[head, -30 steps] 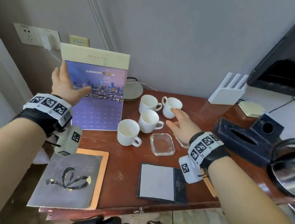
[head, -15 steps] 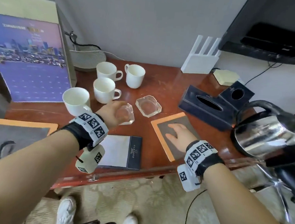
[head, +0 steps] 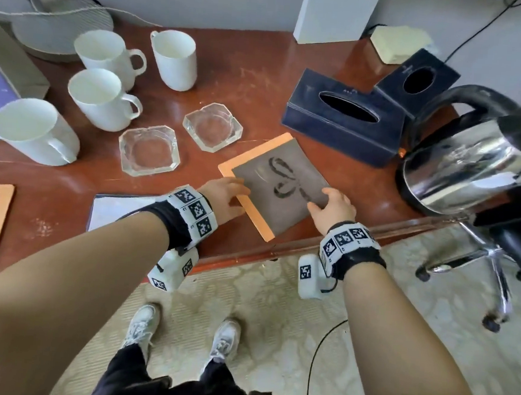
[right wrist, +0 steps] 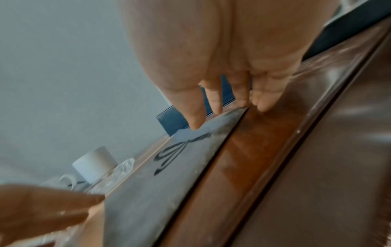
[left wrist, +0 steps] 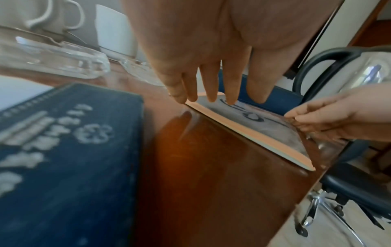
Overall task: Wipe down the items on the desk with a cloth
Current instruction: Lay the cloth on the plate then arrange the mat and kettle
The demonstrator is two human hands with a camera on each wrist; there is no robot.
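Observation:
A grey booklet (head: pixel 281 180) with an orange border and a black brush mark lies flat near the desk's front edge. My left hand (head: pixel 227 191) touches its orange left border with straight fingers (left wrist: pixel 211 90). My right hand (head: pixel 330 203) rests its fingertips (right wrist: pixel 195 120) on the booklet's (right wrist: pixel 158 183) right edge. In the left wrist view the booklet (left wrist: pixel 253 123) lies between the two hands, the right hand (left wrist: pixel 325 117) at its far side. No cloth shows in any view.
Two glass ashtrays (head: pixel 149 149) (head: pixel 212 126) and several white mugs (head: pixel 103 97) stand behind the booklet. A dark notepad folder (head: pixel 108 213) lies to the left, a navy tissue box (head: pixel 343 116) and steel kettle (head: pixel 474 158) to the right. An office chair (head: pixel 510 254) stands by the desk edge (head: pixel 295 250).
The head view has tipped down toward the desk front. My left hand left the glass ashtray and came to the booklet's left border. My right hand slid from the booklet's middle to its right edge.

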